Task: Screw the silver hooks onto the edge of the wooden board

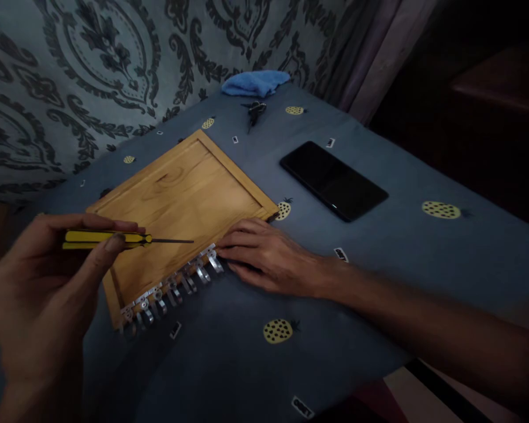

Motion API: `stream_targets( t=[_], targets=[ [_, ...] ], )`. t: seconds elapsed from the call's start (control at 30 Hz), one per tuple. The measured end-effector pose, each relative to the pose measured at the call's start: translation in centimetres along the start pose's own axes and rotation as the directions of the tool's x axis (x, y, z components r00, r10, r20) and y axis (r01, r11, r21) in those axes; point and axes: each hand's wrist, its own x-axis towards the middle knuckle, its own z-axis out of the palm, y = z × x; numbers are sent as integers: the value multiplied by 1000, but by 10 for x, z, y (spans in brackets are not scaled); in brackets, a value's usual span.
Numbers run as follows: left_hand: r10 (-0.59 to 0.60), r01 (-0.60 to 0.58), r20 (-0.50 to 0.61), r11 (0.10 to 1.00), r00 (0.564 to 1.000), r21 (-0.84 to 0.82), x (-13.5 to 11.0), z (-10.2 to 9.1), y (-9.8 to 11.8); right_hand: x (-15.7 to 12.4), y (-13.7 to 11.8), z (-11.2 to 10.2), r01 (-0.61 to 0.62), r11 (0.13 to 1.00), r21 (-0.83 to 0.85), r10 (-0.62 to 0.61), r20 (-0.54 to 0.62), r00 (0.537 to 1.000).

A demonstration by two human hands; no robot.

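Observation:
My left hand (57, 288) is closed around a yellow-and-black handled screwdriver (108, 237). Its thin shaft points right, over a framed wooden board (171, 200) that lies on the table. Along the board's near edge runs a silver metal hook rail (174, 285) with several curved hooks hanging off the side. My right hand (268, 255) rests at the right end of that rail, fingers together and closed on it by the board's edge. The exact contact of the right fingertips is partly hidden.
A black smartphone (332, 179) lies right of the board. Behind it are a small bunch of dark keys or similar items (254, 113) and a blue cloth (255, 83). The table has a blue pineapple-print cover (361, 317). A patterned curtain (114, 59) hangs along the far side.

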Motion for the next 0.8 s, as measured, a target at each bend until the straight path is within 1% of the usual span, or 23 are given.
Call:
stream_targets(
  t=[0.07, 0.1, 0.13, 0.17, 0.2, 0.23, 0.33, 0.43, 0.5, 0.6, 0.67, 0.73, 0.8],
  targets=[
    [-116, 113, -43, 991, 992, -66, 0, 1, -14, 0, 0, 0, 5, 1000, 4, -5, 8, 1000],
    [-140, 132, -74, 986, 987, -106, 2, 1, -24, 1, 0, 0, 5, 1000, 5, -5, 8, 1000],
    [-161, 149, -80, 979, 984, -137, 4, 0, -35, 1, 1, 0, 4, 1000, 5, -4, 9, 1000],
    [-184, 170, -71, 971, 980, -170, 8, -2, -46, 1, 1, 0, 2, 1000, 5, -2, 8, 1000],
    [-208, 199, -38, 964, 977, -175, 11, -4, -57, 1, 1, 0, 0, 1000, 6, 0, 5, 1000],
    [-200, 197, -9, 970, 980, -142, 13, -6, -67, 1, 2, 0, 0, 1000, 6, 0, 1, 1000],
    [-158, 160, 75, 987, 985, -16, 16, -13, -89, 1, 3, 1, 16, 1000, 7, -16, -21, 1000],
    [-131, 118, 179, 990, 975, 78, 14, -16, -98, 0, 5, 2, 29, 1000, 4, -29, -25, 999],
    [-71, 33, 261, 989, 963, 146, 11, -16, -101, 0, 6, 2, 27, 1000, -4, -27, -23, 999],
    [36, -125, 368, 967, 929, 221, 8, -15, -105, 0, 7, 2, 21, 999, -30, -22, -28, 999],
    [67, -174, 400, 956, 914, 237, 7, -16, -108, 0, 7, 2, 22, 999, -48, -23, -20, 1000],
    [73, -176, 413, 960, 908, 218, 5, -16, -109, 1, 6, 0, 25, 998, -56, -26, -20, 999],
    [91, -164, 400, 975, 912, 151, 4, -17, -110, 2, 7, -1, 19, 998, -67, -20, -29, 999]
  ],
)
